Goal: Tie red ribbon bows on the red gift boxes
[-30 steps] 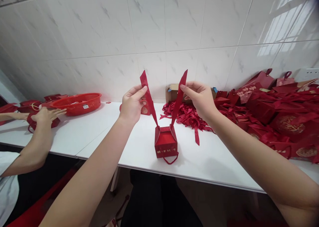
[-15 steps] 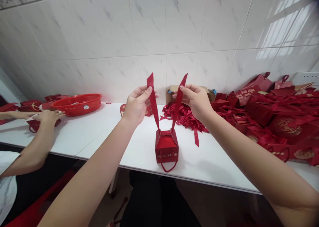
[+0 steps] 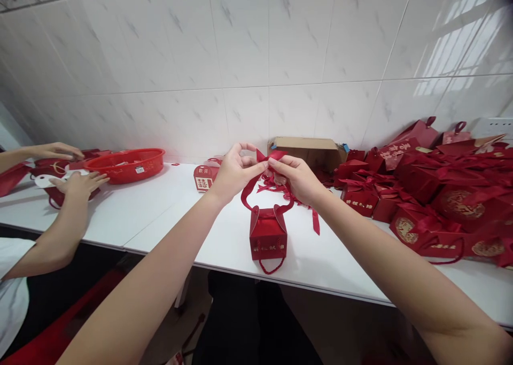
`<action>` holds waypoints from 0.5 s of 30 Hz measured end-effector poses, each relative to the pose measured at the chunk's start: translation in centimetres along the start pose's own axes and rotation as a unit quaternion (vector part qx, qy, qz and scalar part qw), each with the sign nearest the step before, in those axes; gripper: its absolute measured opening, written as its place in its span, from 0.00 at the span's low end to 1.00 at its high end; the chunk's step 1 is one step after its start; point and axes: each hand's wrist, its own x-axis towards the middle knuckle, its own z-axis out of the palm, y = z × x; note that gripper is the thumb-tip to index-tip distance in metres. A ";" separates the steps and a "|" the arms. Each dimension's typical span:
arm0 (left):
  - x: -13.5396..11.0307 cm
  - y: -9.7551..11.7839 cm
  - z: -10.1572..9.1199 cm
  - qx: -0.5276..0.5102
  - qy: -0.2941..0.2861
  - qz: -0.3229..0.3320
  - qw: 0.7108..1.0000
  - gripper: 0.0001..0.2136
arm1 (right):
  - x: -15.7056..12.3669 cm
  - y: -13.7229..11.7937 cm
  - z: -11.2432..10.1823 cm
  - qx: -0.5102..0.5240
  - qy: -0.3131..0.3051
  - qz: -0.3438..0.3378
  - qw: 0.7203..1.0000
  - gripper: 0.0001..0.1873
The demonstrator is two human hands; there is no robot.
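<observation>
A small red gift box [image 3: 267, 238] with gold lettering stands near the front edge of the white table [image 3: 168, 215]; a cord loop hangs from its front. Two ends of a red ribbon [image 3: 249, 189] rise from its top and meet above it. My left hand [image 3: 234, 172] and my right hand [image 3: 294, 178] pinch those ends together above the box, fingertips almost touching, and the ribbon ends cross between them.
A heap of finished red boxes and bags [image 3: 441, 194] fills the right side. A cardboard box [image 3: 310, 148] and loose ribbons [image 3: 280, 186] lie behind my hands. A small red box [image 3: 203, 177] stands at the wall. Another person's hands [image 3: 78, 183] work near a red basin [image 3: 126, 164] at the left.
My hands came down and together, bringing the two upright ribbon ends into a crossing above the box. The other person's far hand rose at the left.
</observation>
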 end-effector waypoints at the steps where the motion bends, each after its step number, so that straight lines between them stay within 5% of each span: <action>1: -0.1 -0.1 -0.1 -0.005 -0.014 -0.006 1.000 0.17 | -0.1 0.2 0.0 -0.003 0.000 -0.001 1.000 0.13; 5: -0.2 -0.6 -0.9 -0.069 -0.074 -0.069 0.992 0.13 | -0.3 1.3 -0.6 -0.013 -0.018 -0.026 0.999 0.13; 8: -0.2 -0.9 -1.5 -0.117 -0.068 -0.126 0.983 0.11 | -0.6 1.8 -1.4 -0.142 -0.021 -0.102 0.984 0.12; 12: -0.1 -1.3 -1.7 -0.142 -0.042 -0.157 0.977 0.09 | -0.7 2.2 -2.5 -0.414 -0.046 -0.267 0.869 0.12; 15: -0.1 -1.5 -1.6 -0.142 -0.048 -0.161 0.976 0.10 | -0.8 2.2 -2.8 -0.531 -0.050 -0.323 0.782 0.14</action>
